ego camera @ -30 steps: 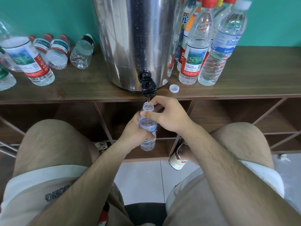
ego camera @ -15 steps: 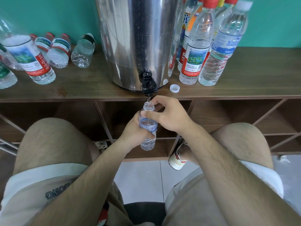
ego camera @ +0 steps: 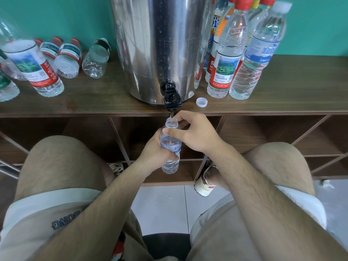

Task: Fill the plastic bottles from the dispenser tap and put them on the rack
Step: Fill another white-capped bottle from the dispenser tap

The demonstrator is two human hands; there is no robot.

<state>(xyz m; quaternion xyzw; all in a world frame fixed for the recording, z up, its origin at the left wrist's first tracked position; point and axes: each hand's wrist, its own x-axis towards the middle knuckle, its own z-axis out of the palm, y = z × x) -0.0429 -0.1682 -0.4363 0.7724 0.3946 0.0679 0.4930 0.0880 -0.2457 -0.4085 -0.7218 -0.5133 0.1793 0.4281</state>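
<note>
A: Entry, bottle position?
B: Small clear bottle point(ego camera: 170, 163) at centre frame, upright, cap off, its mouth right under the black tap point(ego camera: 171, 97). A thin stream runs from the tap into the neck. Fill level cannot be read.
A: Hands?
B: Left hand point(ego camera: 154, 149) is wrapped round the bottle's body at the label, fingers curled tight on it. Right hand point(ego camera: 195, 134) comes in from the right, with the thumb across the bottle's shoulder and the fingers curled behind its neck. Both have hold of the same bottle.
A: Around it?
B: The tap sits at the base of a steel dispenser point(ego camera: 156, 44), top centre, on the brown tabletop point(ego camera: 291, 87). A loose white cap point(ego camera: 201, 101) lies just right of the tap. Capped bottles point(ego camera: 226, 63) stand in a cluster at upper right. More bottles point(ego camera: 69, 59) lie on their sides at upper left. The wooden rack point(ego camera: 244, 132) runs below the tabletop edge, behind the hands.
</note>
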